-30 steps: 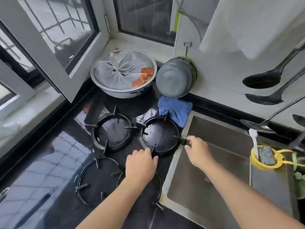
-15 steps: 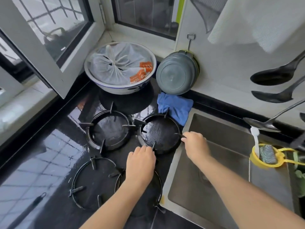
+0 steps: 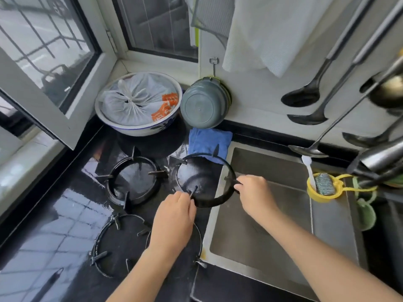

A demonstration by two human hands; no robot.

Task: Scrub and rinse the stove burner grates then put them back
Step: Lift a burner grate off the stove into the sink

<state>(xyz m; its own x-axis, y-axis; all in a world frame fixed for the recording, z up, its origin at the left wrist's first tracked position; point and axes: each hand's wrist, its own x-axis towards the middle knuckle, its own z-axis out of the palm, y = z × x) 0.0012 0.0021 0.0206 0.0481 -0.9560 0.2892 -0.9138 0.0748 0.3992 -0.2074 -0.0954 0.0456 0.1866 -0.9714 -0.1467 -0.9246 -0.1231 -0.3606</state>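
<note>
Several black round burner grates lie on the wet black countertop (image 3: 54,225). My left hand (image 3: 174,216) and my right hand (image 3: 253,192) both grip the far right grate (image 3: 209,201), which is raised and reaches over the left rim of the steel sink (image 3: 272,225). Another grate (image 3: 133,179) lies to its left. Two thinner grates sit nearer me: one (image 3: 117,243) at the left, and one (image 3: 196,243) mostly hidden under my left forearm. A steel scouring pad (image 3: 326,184) and a white brush (image 3: 308,168) stand in a yellow holder (image 3: 316,197) on the sink's right side.
A blue cloth (image 3: 207,142) lies behind the held grate. A white bowl with a tied plastic bag (image 3: 139,105) and a grey pot (image 3: 205,103) stand at the back. Ladles (image 3: 305,97) hang on the right wall. An open window sash (image 3: 39,105) juts over the counter's left.
Both hands have closed on the far right grate and lifted it, shifting it right so it overhangs the sink rim. The camera view moved in closer.
</note>
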